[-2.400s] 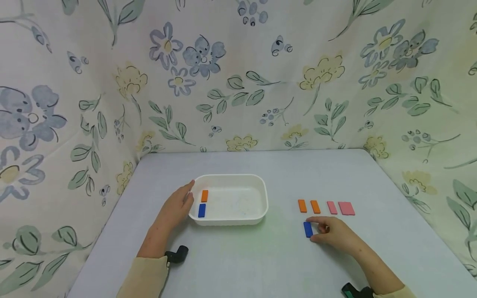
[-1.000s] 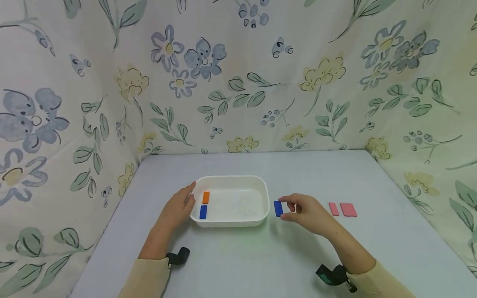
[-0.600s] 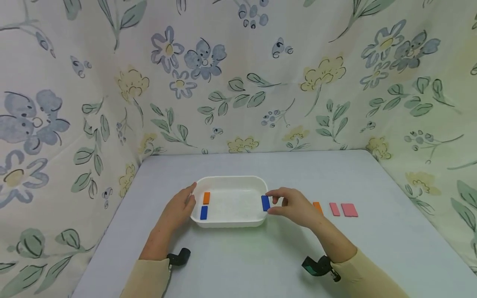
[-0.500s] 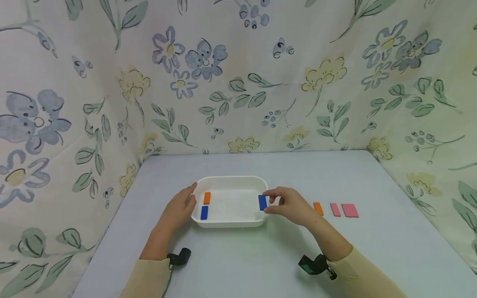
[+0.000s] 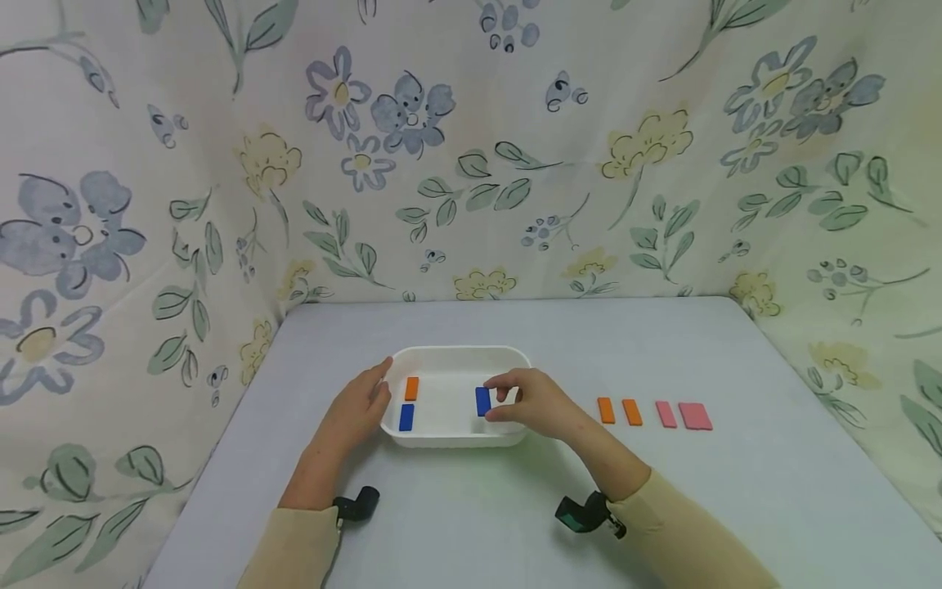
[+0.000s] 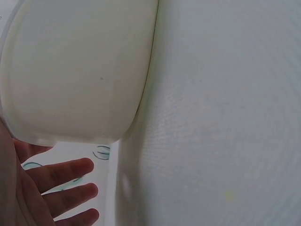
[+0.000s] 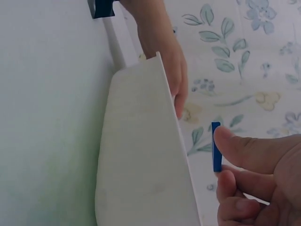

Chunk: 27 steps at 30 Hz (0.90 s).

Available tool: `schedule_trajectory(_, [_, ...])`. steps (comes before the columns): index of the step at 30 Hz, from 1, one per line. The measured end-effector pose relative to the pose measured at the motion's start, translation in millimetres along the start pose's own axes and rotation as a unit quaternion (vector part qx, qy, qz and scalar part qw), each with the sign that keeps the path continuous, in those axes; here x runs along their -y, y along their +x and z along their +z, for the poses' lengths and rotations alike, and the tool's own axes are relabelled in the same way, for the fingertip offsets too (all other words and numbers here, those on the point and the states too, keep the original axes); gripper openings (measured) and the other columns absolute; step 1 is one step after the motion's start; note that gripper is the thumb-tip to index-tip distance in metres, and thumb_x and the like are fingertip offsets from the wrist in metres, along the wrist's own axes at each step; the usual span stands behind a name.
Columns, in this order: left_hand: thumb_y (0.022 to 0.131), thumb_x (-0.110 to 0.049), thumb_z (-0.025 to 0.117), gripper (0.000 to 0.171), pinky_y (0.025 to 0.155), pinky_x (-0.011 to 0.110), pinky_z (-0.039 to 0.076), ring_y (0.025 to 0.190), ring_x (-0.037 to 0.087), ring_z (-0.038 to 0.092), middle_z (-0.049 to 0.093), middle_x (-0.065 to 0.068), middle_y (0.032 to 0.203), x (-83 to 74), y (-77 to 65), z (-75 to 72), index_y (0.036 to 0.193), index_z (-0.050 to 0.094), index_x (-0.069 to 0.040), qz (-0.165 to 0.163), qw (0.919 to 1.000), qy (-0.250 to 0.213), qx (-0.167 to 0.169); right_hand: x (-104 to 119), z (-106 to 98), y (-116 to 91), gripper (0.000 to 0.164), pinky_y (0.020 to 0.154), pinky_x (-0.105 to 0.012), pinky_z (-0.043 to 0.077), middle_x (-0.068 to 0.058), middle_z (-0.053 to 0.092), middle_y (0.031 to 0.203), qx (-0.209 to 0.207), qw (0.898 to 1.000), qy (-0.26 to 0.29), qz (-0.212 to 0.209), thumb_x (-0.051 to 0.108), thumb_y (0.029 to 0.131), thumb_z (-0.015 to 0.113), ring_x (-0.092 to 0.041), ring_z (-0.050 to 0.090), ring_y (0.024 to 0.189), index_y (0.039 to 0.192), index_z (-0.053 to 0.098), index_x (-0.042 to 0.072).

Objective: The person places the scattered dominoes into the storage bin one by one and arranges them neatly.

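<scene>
A white plastic tray (image 5: pixel 456 440) stands on the table. Inside it at the left lie an orange tile (image 5: pixel 412 388) and, nearer the front, a blue tile (image 5: pixel 406 417). My left hand (image 5: pixel 353 417) rests at the tray's left end; its fingers (image 6: pixel 66 174) look straight and spread in the left wrist view. Between thumb and fingertips, my right hand (image 5: pixel 540 401) pinches a second blue rectangular tile (image 5: pixel 482 402) over the tray's right half. In the right wrist view this held tile (image 7: pixel 216 147) shows edge-on, above the level of the tray rim.
On the table right of the tray, two orange tiles (image 5: pixel 606 410), a narrow pink tile (image 5: pixel 666 414) and a larger pink square tile (image 5: pixel 695 415) lie in a row. A floral cloth (image 5: pixel 471 164) hangs behind the table and along its sides.
My right hand has carried the blue tile leftward from the table, across the tray's right rim and over its inside. The left hand has stayed at the tray's end.
</scene>
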State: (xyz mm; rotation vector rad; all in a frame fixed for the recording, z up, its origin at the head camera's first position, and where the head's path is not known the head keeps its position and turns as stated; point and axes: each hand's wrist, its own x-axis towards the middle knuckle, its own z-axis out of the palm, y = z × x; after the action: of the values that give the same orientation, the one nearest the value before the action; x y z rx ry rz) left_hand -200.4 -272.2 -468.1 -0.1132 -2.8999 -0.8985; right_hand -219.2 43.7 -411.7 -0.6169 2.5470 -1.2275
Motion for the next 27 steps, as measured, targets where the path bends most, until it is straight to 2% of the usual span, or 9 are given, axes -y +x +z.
schedule_trajectory(8, [0.106, -0.027, 0.045, 0.055, 0.114, 0.055, 0.032, 0.142, 0.036, 0.037, 0.041, 0.016, 0.155, 0.7, 0.8, 1.1, 0.157, 0.035, -0.011, 0.007, 1.0, 0.001, -0.006, 7, 16, 12, 0.041, 0.057, -0.026, 0.042, -0.002, 0.061, 0.09, 0.01, 1.0, -0.002, 0.003, 0.02, 0.081, 0.085, -0.018, 0.051, 0.069, 0.119, 0.073, 0.012])
schedule_trajectory(16, [0.105, -0.027, 0.044, 0.054, 0.113, 0.055, 0.033, 0.142, 0.035, 0.037, 0.042, 0.015, 0.155, 1.2, 1.6, -0.1, 0.157, 0.036, -0.011, 0.011, 0.9999, -0.003, -0.008, 13, 36, 25, 0.042, 0.057, -0.024, 0.041, 0.002, 0.059, 0.085, 0.01, 1.0, -0.014, 0.01, 0.021, 0.081, 0.086, -0.017, 0.05, 0.072, 0.12, 0.073, 0.012])
schedule_trajectory(27, [0.105, -0.027, 0.045, 0.054, 0.113, 0.054, 0.034, 0.142, 0.035, 0.039, 0.043, 0.015, 0.154, 0.7, 2.6, 0.2, 0.156, 0.036, -0.011, 0.011, 0.9999, 0.006, -0.005, 26, 58, 37, 0.044, 0.064, -0.027, 0.042, 0.003, 0.059, 0.084, 0.016, 0.999, -0.033, 0.033, 0.024, 0.08, 0.087, -0.017, 0.051, 0.084, 0.121, 0.074, 0.016])
